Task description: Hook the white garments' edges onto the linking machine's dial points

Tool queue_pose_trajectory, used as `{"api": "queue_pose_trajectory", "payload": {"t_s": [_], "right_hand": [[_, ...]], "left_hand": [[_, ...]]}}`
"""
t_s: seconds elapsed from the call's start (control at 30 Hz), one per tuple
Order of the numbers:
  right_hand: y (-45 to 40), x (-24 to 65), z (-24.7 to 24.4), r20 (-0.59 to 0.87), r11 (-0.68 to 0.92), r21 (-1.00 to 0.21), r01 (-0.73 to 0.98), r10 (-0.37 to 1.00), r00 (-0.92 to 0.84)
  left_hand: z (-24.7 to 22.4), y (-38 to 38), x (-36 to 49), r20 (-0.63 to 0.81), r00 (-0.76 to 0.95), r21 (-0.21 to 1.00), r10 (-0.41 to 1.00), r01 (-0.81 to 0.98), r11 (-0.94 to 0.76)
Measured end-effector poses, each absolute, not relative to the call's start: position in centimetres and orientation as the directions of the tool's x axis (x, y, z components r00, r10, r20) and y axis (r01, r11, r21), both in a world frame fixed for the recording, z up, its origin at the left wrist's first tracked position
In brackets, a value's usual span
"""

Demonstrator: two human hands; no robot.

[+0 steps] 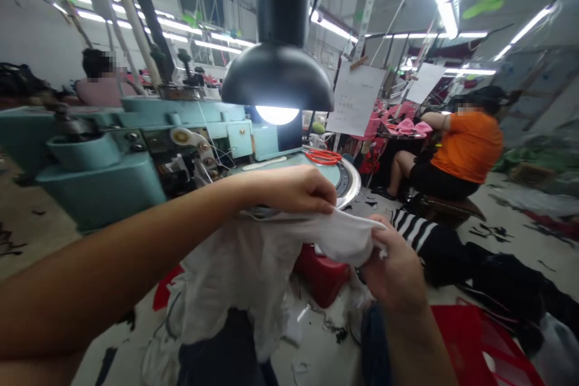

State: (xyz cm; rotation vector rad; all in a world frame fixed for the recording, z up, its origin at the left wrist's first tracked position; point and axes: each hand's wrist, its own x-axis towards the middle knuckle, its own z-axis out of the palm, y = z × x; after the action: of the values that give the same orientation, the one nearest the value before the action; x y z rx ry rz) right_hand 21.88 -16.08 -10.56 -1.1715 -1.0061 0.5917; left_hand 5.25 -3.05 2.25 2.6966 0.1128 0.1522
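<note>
A white garment (253, 253) of thin, soft cloth hangs down from both my hands in front of the round machine plate (353, 184). My left hand (294, 187) reaches across from the left, its fingers closed on the cloth's upper edge. At the right end, my right hand (393, 265) pinches the same edge, which is drawn out between the two hands. A teal sewing machine (136, 175) stands to the left and behind the cloth. Which garment this is cannot be made out.
A black lamp (278, 75) shines low over the plate, where red-handled scissors (323, 157) lie. Black clothing with white stripes (420, 235) is heaped at the right, near a red bag (479, 344). A person in orange (470, 145) sits beyond; another person (102, 81) is at the far left.
</note>
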Motion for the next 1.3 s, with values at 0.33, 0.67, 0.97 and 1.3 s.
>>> {"api": "queue_pose_trajectory", "payload": {"t_s": [0.33,0.67,0.97,1.3], "right_hand": [[-14.5,16.4,-11.2,0.155,0.236,-0.849,-0.472,0.967,0.205],[-14.3,15.0,-11.7,0.314,0.382,-0.918,-0.111,0.868,0.385],[-14.6,18.3,-13.0,0.132,0.368,-0.844,-0.390,0.847,0.515],[-14.1,16.5,-10.5,0.281,0.329,-0.933,-0.148,0.920,0.274]], "left_hand": [[0.6,-1.2,5.3,0.146,0.984,0.612,0.098,-0.011,-0.791],[0.0,-1.6,5.6,0.174,0.973,0.663,0.150,-0.003,-0.749],[-0.1,-1.8,6.0,0.172,0.973,0.644,0.153,0.006,-0.765],[-0.1,-1.7,6.0,0.175,0.970,0.659,0.169,0.012,-0.752]]}}
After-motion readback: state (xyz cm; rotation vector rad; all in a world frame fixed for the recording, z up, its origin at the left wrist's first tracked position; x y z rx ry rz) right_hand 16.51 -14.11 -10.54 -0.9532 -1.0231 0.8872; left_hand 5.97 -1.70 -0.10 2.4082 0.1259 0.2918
